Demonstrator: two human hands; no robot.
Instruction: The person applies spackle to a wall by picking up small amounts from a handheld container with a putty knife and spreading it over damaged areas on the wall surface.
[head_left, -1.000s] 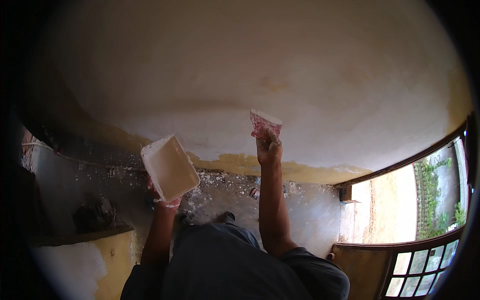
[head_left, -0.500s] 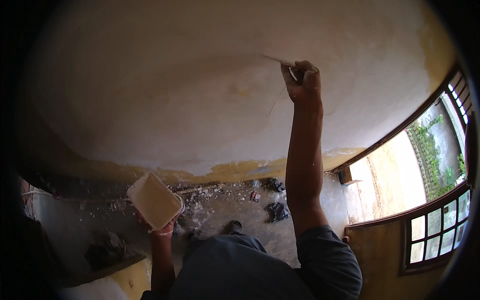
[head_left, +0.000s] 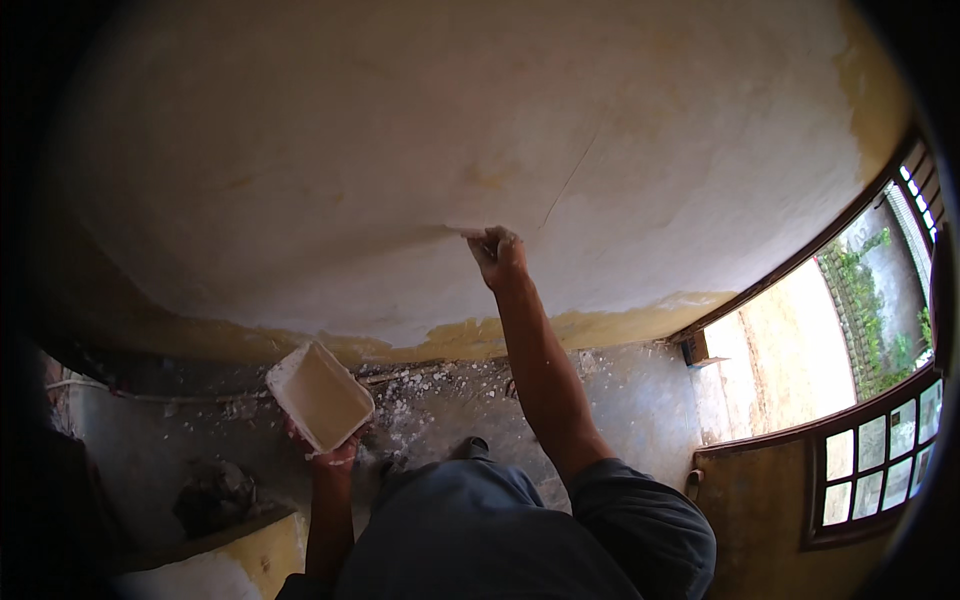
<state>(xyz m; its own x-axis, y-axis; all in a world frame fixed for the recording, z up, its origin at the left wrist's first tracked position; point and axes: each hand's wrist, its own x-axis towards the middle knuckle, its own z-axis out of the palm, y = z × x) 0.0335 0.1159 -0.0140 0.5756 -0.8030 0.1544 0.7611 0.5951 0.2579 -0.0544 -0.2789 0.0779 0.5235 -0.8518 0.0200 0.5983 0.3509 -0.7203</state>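
My right hand (head_left: 503,262) is closed around a thin, flat putty knife (head_left: 464,231), whose blade edge lies against the wall (head_left: 380,150). Patchy whitish filler covers most of that wall. Lower left, my left hand (head_left: 338,454) supports a rectangular tub (head_left: 291,417) from beneath, tilted so its inside shows. Pale, creamy putty (head_left: 327,398) spreads over the tub's inside, and white smears mark the fingers.
White crumbs (head_left: 405,390) litter the grey floor (head_left: 640,410) along the wall's foot. A dark bundle (head_left: 215,497) lies lower left, by a low yellow-and-white ledge (head_left: 265,560). On the right are a bright doorway opening (head_left: 780,360), a small box (head_left: 697,350) and a paned window (head_left: 880,460).
My right hand and the putty knife have swept down and to the left across the wall. The tub in my left hand has shifted slightly right and tilted a little.
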